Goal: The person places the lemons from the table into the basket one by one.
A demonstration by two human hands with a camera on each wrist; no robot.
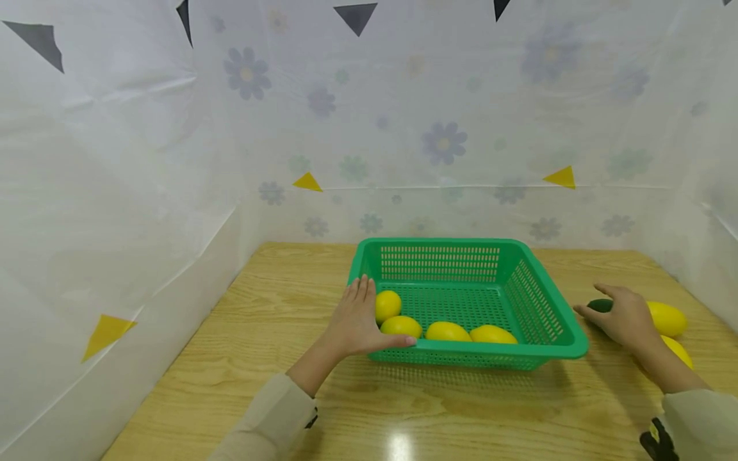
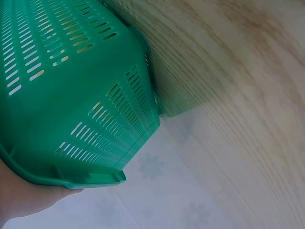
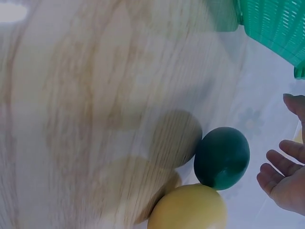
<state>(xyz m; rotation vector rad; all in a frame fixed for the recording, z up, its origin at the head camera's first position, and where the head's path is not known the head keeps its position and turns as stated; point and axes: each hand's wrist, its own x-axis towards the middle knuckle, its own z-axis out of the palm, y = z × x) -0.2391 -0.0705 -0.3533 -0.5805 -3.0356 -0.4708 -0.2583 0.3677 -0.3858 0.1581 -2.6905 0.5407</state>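
Observation:
A green plastic basket (image 1: 455,349) with slotted sides stands on the table, several lemons (image 1: 446,331) along its front and left inside. At the basket's front left corner rests my left hand (image 1: 354,323), its fingers over the left rim and its thumb along the front rim. To the right of the basket my right hand (image 1: 625,320) hovers with fingers spread, holding nothing. Under it lies a smooth, dark green oval fruit (image 3: 221,158), partly hidden by the hand in the head view. A yellow fruit (image 3: 188,210) sits beside the green one.
Two yellow fruits, one farther back (image 1: 667,318) and one nearer (image 1: 677,351), lie right of my right hand. The wooden table (image 1: 277,288) is bordered by white flower-printed sheeting (image 1: 392,141) at the back and sides.

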